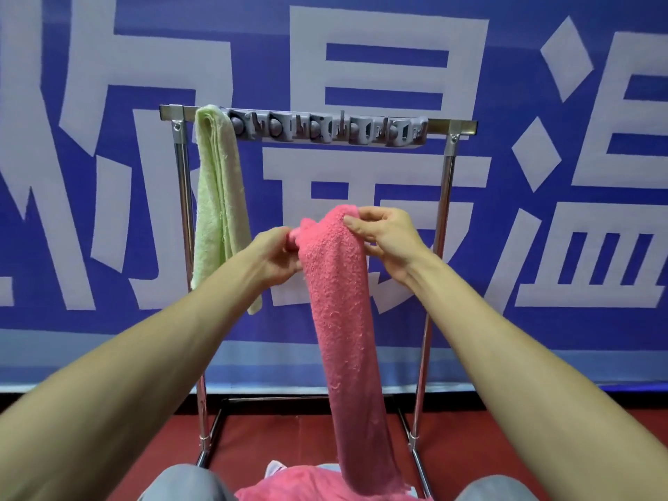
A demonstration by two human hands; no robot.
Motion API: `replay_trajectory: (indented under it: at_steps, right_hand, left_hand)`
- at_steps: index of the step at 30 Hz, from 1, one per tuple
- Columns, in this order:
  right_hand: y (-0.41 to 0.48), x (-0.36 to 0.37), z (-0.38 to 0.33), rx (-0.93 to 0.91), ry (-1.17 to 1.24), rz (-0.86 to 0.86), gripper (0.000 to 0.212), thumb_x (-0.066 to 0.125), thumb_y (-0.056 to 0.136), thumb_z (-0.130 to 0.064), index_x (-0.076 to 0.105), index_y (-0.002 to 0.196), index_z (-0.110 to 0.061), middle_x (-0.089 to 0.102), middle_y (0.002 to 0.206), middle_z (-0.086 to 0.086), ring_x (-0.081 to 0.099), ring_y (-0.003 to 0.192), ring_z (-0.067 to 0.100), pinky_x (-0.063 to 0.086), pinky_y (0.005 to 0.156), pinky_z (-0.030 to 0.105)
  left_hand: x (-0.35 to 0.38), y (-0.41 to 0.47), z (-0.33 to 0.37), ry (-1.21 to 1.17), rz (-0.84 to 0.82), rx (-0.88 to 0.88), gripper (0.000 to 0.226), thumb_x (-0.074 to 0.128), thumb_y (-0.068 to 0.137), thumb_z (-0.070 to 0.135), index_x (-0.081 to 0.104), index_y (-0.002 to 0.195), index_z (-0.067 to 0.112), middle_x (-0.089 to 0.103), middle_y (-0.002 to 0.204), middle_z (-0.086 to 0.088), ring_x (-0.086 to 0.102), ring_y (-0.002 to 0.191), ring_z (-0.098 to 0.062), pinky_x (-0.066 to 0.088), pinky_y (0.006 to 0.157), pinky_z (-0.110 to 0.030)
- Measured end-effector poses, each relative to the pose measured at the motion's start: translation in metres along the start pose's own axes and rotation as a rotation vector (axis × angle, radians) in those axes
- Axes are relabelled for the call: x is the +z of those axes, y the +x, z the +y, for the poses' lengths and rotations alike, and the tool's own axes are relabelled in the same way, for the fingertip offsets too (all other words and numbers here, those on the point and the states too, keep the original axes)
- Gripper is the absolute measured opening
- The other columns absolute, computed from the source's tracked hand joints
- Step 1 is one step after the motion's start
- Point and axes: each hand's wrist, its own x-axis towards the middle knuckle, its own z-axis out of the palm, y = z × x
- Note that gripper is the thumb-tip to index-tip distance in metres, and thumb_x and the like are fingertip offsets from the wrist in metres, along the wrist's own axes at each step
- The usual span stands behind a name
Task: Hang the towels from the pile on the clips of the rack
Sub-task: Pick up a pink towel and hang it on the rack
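Before a blue banner (542,330), left fingers (289,247) and right fingers (363,226) pinch one pink towel (339,320); one green towel (217,193) hangs.

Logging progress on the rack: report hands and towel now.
Left hand and right hand grip pink towel near its top, below clip bar. Green towel hangs at bar's left end; other clips bare. Nothing blocking.

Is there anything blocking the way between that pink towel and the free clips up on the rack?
Nothing visible does. The left hand and right hand hold the pink towel below the grey clip strip, with only open air between. The green towel hangs left of the clips, aside from that path.
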Motion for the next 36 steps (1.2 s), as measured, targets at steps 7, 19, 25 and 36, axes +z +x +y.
replay_trajectory:
  at_steps: [7,19,25,36]
  right_hand:
    - [0.02,0.006,-0.003,0.114,0.117,0.158,0.016,0.07,0.084,-0.005,0.069,0.1,-0.004,0.068,0.085,0.003,0.061,0.071,0.01,0.05,0.052,0.019]
    - [0.021,-0.019,0.006,0.276,0.372,0.26,0.014,0.069,0.085,-0.007,0.065,0.097,-0.002,0.066,0.086,0.008,0.063,0.073,0.015,0.057,0.063,0.026]
    - [0.003,-0.036,0.027,0.426,0.444,0.081,0.024,0.057,0.094,-0.031,0.063,0.093,-0.008,0.065,0.092,0.007,0.061,0.091,0.02,0.051,0.085,0.034]
    - [-0.02,-0.039,0.039,0.346,0.145,-0.175,0.019,0.066,0.087,-0.024,0.069,0.098,-0.009,0.067,0.087,0.001,0.061,0.08,0.014,0.049,0.075,0.027]
  left_hand:
    - [-0.005,-0.027,-0.048,0.345,-0.226,0.069,0.04,0.043,0.096,0.051,0.062,0.088,0.016,0.055,0.077,-0.004,0.053,0.065,-0.012,0.051,0.058,-0.025]
    - [0.021,-0.045,-0.051,0.422,-0.145,0.413,0.016,0.062,0.09,0.021,0.068,0.099,0.009,0.073,0.082,0.002,0.068,0.069,-0.009,0.053,0.058,-0.022]
    - [0.041,-0.043,-0.032,0.434,-0.09,0.465,0.021,0.06,0.092,0.018,0.067,0.108,0.006,0.071,0.093,-0.004,0.067,0.077,-0.012,0.055,0.067,-0.025]
    - [0.042,-0.015,-0.01,0.295,0.252,0.241,0.034,0.075,0.079,0.011,0.065,0.107,-0.005,0.064,0.108,-0.014,0.061,0.099,-0.027,0.052,0.088,-0.044]
